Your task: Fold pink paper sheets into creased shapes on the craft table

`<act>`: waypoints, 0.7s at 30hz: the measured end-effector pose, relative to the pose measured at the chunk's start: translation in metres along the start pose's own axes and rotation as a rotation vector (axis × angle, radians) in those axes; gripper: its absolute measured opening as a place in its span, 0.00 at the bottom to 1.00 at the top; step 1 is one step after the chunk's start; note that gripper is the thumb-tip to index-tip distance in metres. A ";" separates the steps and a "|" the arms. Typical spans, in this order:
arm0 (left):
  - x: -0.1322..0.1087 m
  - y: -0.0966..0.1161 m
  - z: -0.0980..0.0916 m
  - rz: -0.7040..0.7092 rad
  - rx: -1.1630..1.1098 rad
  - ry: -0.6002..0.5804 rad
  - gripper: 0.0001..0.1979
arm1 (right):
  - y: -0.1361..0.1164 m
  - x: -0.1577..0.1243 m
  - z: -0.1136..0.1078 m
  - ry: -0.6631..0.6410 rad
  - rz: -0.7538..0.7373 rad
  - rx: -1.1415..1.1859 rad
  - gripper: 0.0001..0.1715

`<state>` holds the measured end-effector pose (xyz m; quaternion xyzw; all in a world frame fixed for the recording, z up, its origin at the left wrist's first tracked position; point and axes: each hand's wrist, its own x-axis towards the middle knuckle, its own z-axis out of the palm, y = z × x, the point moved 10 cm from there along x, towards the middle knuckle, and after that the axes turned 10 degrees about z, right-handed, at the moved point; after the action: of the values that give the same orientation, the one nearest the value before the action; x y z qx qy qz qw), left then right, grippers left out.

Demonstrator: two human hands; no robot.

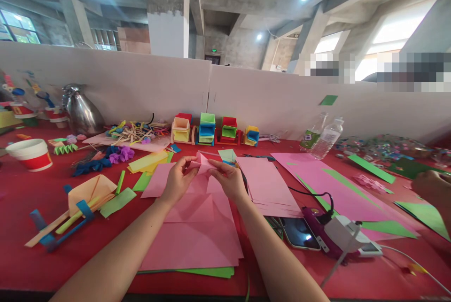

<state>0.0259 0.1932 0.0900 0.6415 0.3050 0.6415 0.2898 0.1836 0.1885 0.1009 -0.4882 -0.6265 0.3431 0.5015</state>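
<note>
A small folded piece of pink paper (pixel 203 165) is held up between both hands, above a pile of pink sheets (pixel 193 245). My left hand (pixel 180 176) pinches its left side with thumb and fingers. On the other side my right hand (pixel 227 177) grips the paper between thumb and forefinger. Beneath them, creased pink paper with a triangular flap (pixel 197 210) lies on the pile, and green paper (pixel 207 272) peeks out at the near edge. Another stack of pink sheets (pixel 269 184) lies just right of my right hand.
Left stand a folded-paper cart (pixel 89 194), a paper cup (pixel 31 154) and a steel jug (pixel 82 109). Colourful paper carts (pixel 207 128) line the partition. At right are a phone (pixel 299 234), a power strip (pixel 317 234), plastic bottles (pixel 327 137) and another person's hand (pixel 431 184).
</note>
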 end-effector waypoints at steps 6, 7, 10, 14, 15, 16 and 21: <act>0.000 0.006 0.002 0.029 0.001 -0.030 0.13 | 0.001 0.000 -0.003 0.029 0.003 0.015 0.20; 0.000 0.005 0.003 0.017 -0.021 -0.033 0.13 | 0.001 0.000 -0.003 0.030 0.006 0.015 0.20; 0.000 0.002 0.005 -0.008 -0.106 -0.025 0.13 | 0.001 0.000 -0.003 0.027 0.004 0.010 0.20; 0.000 0.004 0.003 0.005 -0.104 0.003 0.13 | 0.001 0.000 -0.002 0.014 0.004 0.015 0.22; -0.001 0.006 0.003 0.011 -0.085 0.004 0.13 | 0.002 0.001 -0.001 0.010 0.009 0.020 0.22; -0.001 0.007 0.003 0.020 -0.065 0.000 0.13 | 0.002 0.001 -0.001 0.004 0.015 0.022 0.23; -0.002 0.016 0.003 0.051 0.009 -0.017 0.14 | 0.001 -0.001 0.001 -0.001 0.031 -0.014 0.22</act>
<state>0.0294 0.1814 0.1012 0.6557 0.2889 0.6419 0.2731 0.1833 0.1878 0.0997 -0.5011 -0.6215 0.3468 0.4923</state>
